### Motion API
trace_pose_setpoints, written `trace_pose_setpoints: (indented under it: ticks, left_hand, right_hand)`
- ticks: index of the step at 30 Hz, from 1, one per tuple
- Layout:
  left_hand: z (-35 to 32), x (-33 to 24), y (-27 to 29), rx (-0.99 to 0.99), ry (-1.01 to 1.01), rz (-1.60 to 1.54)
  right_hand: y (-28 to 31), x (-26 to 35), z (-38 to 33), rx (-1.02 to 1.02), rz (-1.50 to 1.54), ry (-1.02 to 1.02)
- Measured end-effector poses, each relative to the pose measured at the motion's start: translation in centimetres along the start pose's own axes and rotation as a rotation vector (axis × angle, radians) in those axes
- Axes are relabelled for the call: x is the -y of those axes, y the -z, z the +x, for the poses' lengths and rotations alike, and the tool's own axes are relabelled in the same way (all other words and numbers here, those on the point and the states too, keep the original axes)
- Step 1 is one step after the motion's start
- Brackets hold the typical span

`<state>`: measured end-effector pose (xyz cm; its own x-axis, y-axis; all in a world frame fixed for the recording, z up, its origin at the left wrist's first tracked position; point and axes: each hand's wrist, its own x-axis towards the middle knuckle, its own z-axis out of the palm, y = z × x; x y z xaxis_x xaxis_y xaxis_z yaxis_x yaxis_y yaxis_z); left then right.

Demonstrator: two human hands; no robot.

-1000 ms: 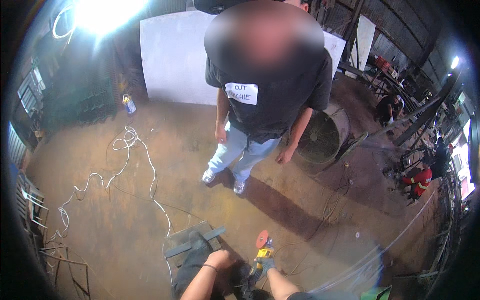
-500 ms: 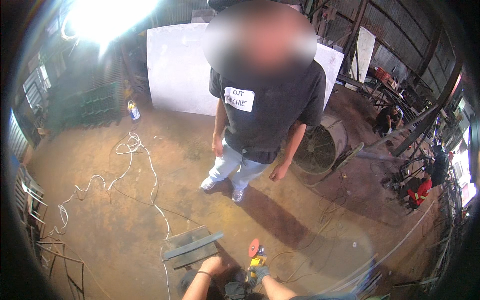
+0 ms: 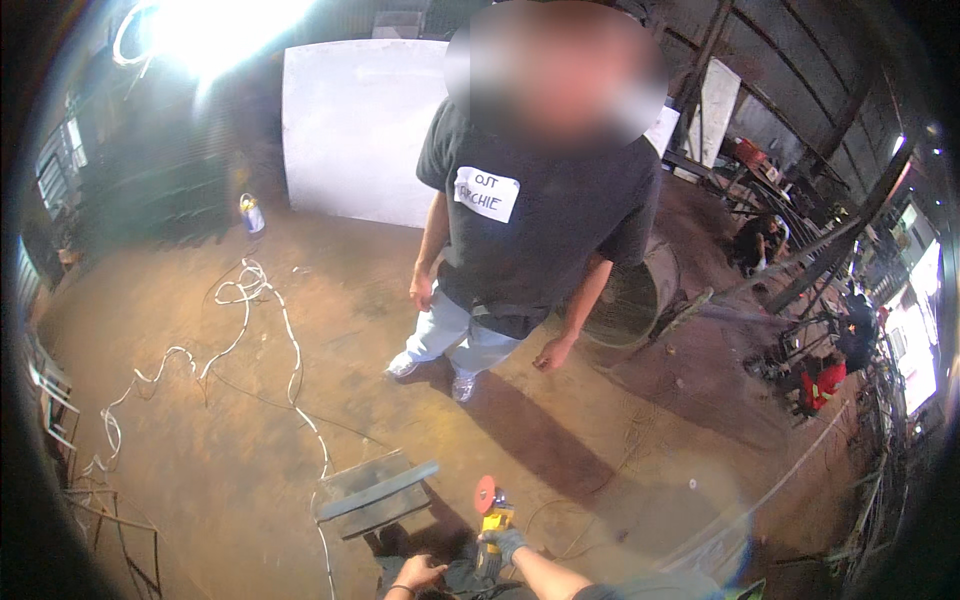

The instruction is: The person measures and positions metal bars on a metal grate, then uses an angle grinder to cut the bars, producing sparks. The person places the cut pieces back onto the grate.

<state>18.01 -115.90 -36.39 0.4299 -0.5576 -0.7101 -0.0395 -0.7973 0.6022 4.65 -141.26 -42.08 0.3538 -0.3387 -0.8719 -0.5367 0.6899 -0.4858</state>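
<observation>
My right hand [image 3: 503, 543], in a grey glove, is closed around the body of a yellow angle grinder [image 3: 494, 522]. The grinder's red disc [image 3: 486, 494] points up and away from me. At the lower edge, my bare left hand [image 3: 420, 571] hovers near my dark-clad legs with its fingers curled in; nothing shows in it. Ahead of it and to the left, a grey flat metal bar [image 3: 380, 490] lies slantwise across a low dark stand [image 3: 355, 477]. Neither hand touches the bar.
A person [image 3: 540, 230] in a dark T-shirt and light jeans stands just ahead. White cable [image 3: 295, 365] snakes over the floor at left. Behind the person are a large white panel [image 3: 350, 135] and a drum fan [image 3: 630, 300]. People work far right, one in red [image 3: 822, 383].
My left hand has drawn back toward me, away from the metal bar. The right hand still grips the grinder. The whole view has shifted slightly.
</observation>
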Motion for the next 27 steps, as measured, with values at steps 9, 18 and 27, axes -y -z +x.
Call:
trace_pose_setpoints:
  ticks: [9, 18, 27]
  left_hand:
    - [3.0, -2.2, -4.2, 0.36, 0.077, -0.67]
    - [1.8, 1.4, -1.6, 0.452, 0.087, -0.834]
    - [5.1, 4.3, -4.2, 0.434, -0.068, -0.789]
  right_hand:
    - [-7.9, 0.7, -2.6, 0.105, 0.064, -0.086]
    - [-9.5, -0.5, -1.6, 0.321, 0.2, -0.21]
    - [-10.0, 0.6, -1.2, 0.35, 0.205, -0.224]
